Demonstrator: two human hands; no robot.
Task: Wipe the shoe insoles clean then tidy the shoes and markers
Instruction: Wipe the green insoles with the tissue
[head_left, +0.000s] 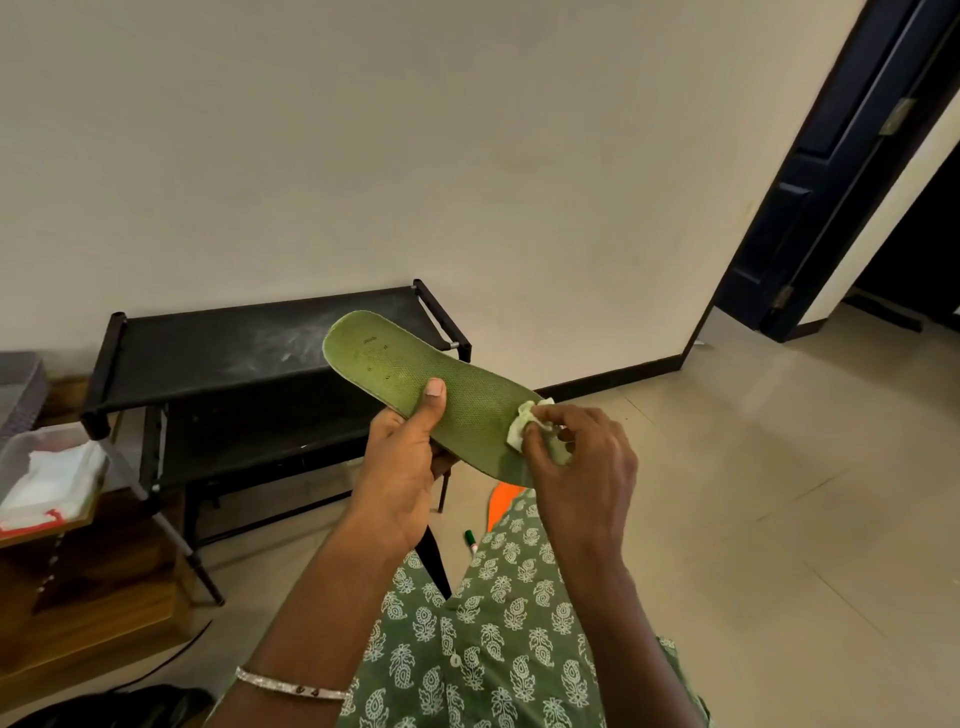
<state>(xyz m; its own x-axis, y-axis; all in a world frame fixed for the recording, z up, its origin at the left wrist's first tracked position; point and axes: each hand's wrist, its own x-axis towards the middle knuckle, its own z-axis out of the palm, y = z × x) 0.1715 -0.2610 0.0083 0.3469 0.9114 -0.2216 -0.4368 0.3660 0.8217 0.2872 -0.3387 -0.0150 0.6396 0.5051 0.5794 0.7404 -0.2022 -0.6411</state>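
The left hand (402, 470) grips a green insole (431, 397) while the right hand (582, 467) pinches a crumpled wipe (522, 428) against it.

- Black two-tier rack (218, 338) against the wall; I see white dusty smears on its top shelf.
- Clear plastic tub (57, 428) far left, white folded material (57, 478) inside, on a wooden stand (104, 587).
- Dark door (831, 171) open at right.
- Pale tiled floor (779, 467).
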